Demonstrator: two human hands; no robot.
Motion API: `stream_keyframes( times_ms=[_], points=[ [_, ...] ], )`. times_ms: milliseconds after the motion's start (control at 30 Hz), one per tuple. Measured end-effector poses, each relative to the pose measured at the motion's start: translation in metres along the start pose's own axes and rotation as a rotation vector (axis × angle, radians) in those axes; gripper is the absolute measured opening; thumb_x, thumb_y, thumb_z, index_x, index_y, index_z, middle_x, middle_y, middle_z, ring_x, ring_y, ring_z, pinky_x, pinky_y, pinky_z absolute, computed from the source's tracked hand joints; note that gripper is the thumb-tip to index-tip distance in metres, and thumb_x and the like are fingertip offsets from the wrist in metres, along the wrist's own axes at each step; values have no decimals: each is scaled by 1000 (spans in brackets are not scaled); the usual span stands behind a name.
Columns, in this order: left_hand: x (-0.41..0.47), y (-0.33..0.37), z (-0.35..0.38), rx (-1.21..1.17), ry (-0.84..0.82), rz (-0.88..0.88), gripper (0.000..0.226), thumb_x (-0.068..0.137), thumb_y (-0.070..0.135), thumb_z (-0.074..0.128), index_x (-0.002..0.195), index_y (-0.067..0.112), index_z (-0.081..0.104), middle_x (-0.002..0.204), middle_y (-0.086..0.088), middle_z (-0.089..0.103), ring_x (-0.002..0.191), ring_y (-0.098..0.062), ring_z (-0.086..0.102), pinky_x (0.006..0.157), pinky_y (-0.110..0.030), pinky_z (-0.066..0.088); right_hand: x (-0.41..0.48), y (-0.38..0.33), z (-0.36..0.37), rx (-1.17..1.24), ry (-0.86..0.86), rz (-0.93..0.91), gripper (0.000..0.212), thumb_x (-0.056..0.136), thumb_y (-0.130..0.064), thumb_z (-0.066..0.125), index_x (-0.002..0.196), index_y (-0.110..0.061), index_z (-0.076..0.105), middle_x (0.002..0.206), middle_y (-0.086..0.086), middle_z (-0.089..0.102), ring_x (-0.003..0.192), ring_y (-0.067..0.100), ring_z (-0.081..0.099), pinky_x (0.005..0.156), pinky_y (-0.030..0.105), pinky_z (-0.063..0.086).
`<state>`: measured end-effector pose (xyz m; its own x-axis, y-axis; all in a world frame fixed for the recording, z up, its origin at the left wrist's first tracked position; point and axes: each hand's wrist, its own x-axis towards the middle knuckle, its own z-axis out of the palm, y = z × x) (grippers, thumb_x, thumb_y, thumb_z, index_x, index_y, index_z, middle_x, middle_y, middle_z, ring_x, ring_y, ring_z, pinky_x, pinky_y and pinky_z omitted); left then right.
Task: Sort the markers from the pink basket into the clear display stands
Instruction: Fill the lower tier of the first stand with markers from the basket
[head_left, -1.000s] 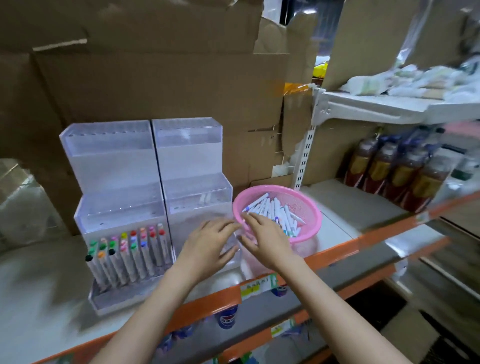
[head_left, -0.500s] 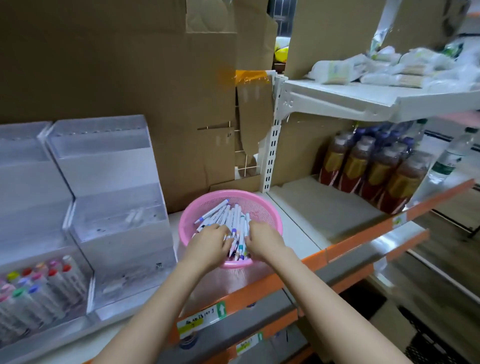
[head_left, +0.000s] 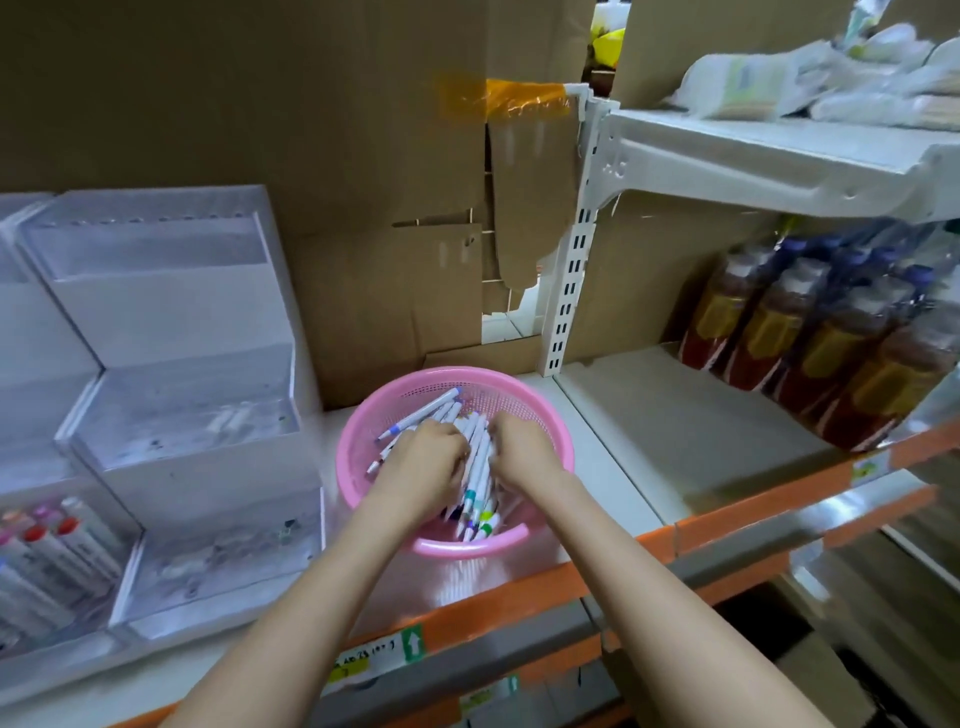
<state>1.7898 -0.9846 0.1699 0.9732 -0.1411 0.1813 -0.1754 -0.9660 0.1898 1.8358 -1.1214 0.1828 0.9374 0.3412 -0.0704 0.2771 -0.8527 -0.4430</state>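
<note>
A white shop shelf (head_left: 613, 467) backed with cardboard. Just left of the pink basket (head_left: 363, 431) stand the clear display stands (head_left: 176, 415). Inside the basket, my left hand (head_left: 426, 457) and right hand (head_left: 522, 452) both curl round one bundle of markers (head_left: 480, 452). Their long axis points away from me, and my left hand is nearer the stands.

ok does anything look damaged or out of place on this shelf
Yes: the cardboard backing behind the pink basket is torn, with a ragged hole and a loose flap hanging under orange tape. The markers heaped in the basket look normal.
</note>
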Motion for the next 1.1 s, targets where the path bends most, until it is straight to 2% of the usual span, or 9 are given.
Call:
stream_keyframes(
  times_ms=[167,267,400,500,600,767,900,1033,1100],
  points=[
    [-1,5,-5,-92,3,-111,13,83,13,55,79,7,66,83,-8,65,80,-25,59,69,-37,45,0,3,2,72,16,-5,23,86,-2,53,109,-6,54,104,15,62,84,27,52,64,29,32],
    [-3,5,-7,-205,23,-169,10,84,19,65,86,9,66,85,-5,68,80,-20,60,69,-31,43,0,4,2,85,21,-3,24,85,-5,57,109,-7,55,104,14,62,80,22,46,60,28,29],
    [-2,5,-8,-319,-16,-246,24,78,23,74,96,10,65,92,-4,69,83,-19,60,74,-33,48,-1,4,1,120,21,-1,26,85,-7,62,110,-7,57,105,12,63,82,22,49,49,23,26],
    [-2,4,-9,-368,-39,-305,31,75,25,77,99,10,66,87,-2,68,77,-14,59,65,-24,46,-1,3,0,133,19,-2,29,84,-8,63,113,-6,58,107,11,63,93,25,56,60,26,30],
    [-1,4,-10,-442,-63,-370,32,71,21,77,96,5,66,76,-5,69,67,-15,61,56,-20,42,-1,3,0,140,14,-8,29,83,-8,65,112,-7,60,105,9,63,91,23,56,58,26,31],
    [5,9,-11,-446,-122,-431,22,64,16,73,74,-3,66,68,-14,67,56,-14,53,56,-35,47,0,6,0,158,5,-2,15,81,-7,66,92,-13,57,89,3,57,81,18,51,51,20,31],
    [7,11,-11,-445,-149,-458,16,65,13,70,64,-2,64,57,-14,60,52,-16,51,51,-32,42,0,7,2,181,8,6,14,79,-5,66,83,-14,56,93,6,65,88,22,61,66,28,41],
    [6,11,-10,-522,-116,-476,15,69,11,66,70,-4,67,68,-19,67,56,-16,55,56,-33,46,0,7,2,201,12,-7,19,77,-5,65,87,-14,52,86,4,59,81,22,56,55,25,37],
    [4,9,-10,-559,-74,-505,15,73,11,65,84,1,67,71,-14,67,61,-16,59,59,-29,47,-1,6,0,238,18,-11,29,77,-3,65,99,-14,49,78,1,53,75,21,53,51,25,34]
  ],
)
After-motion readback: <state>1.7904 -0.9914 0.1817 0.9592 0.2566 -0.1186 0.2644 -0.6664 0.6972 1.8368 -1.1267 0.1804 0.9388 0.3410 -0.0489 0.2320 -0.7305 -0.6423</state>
